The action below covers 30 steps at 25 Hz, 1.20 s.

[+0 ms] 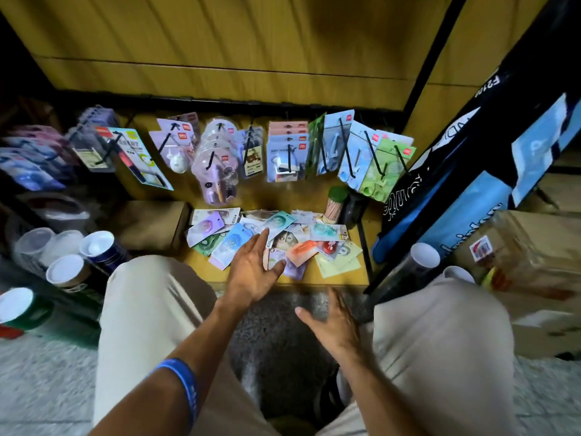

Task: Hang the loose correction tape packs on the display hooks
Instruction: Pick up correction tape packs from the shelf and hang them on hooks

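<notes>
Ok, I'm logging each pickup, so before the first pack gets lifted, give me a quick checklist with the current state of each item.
1. Left hand free to pick: ok, fingers straight, holding nothing, over the loose packs.
2. Right hand free: ok, open, back near the knees, off the shelf.
3. Loose packs within reach: ok, scattered and overlapping on the yellow shelf right under the left fingertips.
4. Single pack isolated for a clean grip: not ok, they lie piled over one another.
5. Display hooks have spare room: cannot tell, most already carry stacked packs.
6. Hang-holes intact: cannot tell, too small and blurred.
</notes>
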### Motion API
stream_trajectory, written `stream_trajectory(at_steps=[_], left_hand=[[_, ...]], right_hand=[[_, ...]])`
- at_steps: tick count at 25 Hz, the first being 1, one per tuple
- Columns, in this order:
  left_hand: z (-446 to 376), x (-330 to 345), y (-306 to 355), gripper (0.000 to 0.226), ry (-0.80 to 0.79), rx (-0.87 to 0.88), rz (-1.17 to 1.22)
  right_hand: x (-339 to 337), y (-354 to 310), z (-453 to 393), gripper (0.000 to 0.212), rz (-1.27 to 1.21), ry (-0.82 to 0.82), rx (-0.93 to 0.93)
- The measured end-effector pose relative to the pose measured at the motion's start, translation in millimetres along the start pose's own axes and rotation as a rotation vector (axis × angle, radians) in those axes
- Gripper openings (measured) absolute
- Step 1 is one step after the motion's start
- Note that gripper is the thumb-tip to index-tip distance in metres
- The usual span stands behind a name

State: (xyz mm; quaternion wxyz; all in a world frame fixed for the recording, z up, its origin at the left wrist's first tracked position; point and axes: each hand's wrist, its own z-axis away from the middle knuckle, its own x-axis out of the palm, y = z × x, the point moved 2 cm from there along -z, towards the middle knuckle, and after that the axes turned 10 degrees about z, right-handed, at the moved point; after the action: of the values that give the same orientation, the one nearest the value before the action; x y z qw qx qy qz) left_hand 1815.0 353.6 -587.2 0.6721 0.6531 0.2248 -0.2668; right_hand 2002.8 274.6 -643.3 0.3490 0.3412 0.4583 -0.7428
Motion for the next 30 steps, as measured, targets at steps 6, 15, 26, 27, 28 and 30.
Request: stream_trajectory(at_steps=[6, 15, 26, 27, 28, 30], left_hand=[[-46.1, 36.3, -21.3, 0.083, -0.061, -0.087, -0.012], [-146.7, 84.6, -105.0, 0.083, -0.182, -0.193, -0.145], [-253.0, 137.2, -137.0, 0.097, -0.315, -0.07, -0.282], [-260.4, 139.0, -141.0, 0.099, -0.304, -0.085, -0.291], [-267.4, 141.4, -147.7, 0.1, -0.31, -0.105, -0.313], [-274.7, 147.4, -162.7, 0.1, -0.372, -0.16, -0.36]], right_hand=[[4.9, 7.2, -62.9, 0.101, -0.056, -0.002, 0.074], [42.7, 39.1, -188.3, 0.098, 0.001, -0.039, 0.177], [72.3, 67.8, -301.9, 0.102, 0.331, 0.092, 0.062], [73.1, 67.1, -311.0, 0.102, 0.389, 0.094, 0.039], [73.8, 63.3, -318.6, 0.103, 0.436, 0.091, 0.026], [80.2, 56.8, -328.5, 0.106, 0.492, 0.069, 0.043]])
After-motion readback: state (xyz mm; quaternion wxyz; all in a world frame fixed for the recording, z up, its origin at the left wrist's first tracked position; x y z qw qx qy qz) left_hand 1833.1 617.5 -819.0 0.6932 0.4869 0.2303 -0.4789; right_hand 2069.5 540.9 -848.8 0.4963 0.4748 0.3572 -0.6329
